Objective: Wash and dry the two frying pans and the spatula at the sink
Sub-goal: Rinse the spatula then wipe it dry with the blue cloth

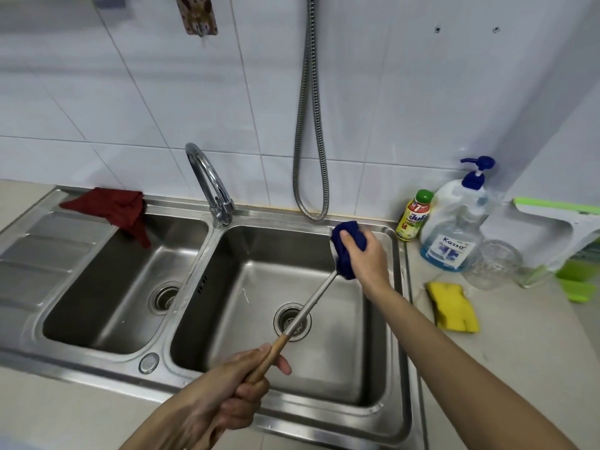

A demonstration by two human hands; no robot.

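Drying the spatula point(305, 308) over the right sink basin point(259, 254), handle near, head far.
Running up and to the right from the left hand point(227, 388), curled round the wooden handle, to the right hand point(363, 258), clenched on a blue cloth point(347, 248) wrapped over the head (blade hidden, so wetness unknowable). Steel shaft bare and pale between the two; right hand nearer the working end.

Bright, even, cool light fills the wide-angle view, with soft glare on the chrome faucet point(209, 180) and the steel sink point(207, 254), faint shadows in the basins, bowed tile lines toward the edges, and smeared blur along the top-left wall.
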